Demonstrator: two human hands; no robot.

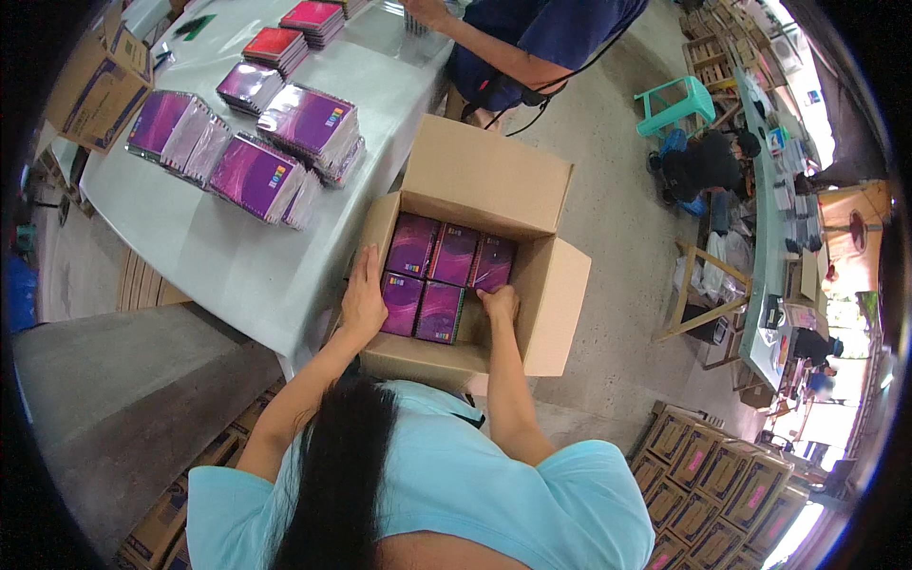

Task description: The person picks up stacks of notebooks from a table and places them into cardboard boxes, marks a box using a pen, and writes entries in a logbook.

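Observation:
An open cardboard box (pixel 494 172) stands in front of me with its flaps spread. Purple notebooks lie inside: three across the far side, two in the nearer row. My left hand (pixel 364 296) rests along the box's left wall, its fingers stretched out and holding nothing. Inside the box, my right hand (pixel 499 302) has its fingers curled at the near edge of the far-right purple notebook (pixel 492 263). Its fingertips are partly hidden there. Bare cardboard shows at the near-right corner, beside the near-row notebook (pixel 439 312).
On the white table (pixel 237 275) to the left lie stacks of purple notebooks (pixel 309 119) and red ones (pixel 274 47). Another carton (pixel 100 85) is at the far left. A person (pixel 532 57) stands beyond the box. A green stool (pixel 676 104) and stacked cartons (pixel 708 480) are to the right.

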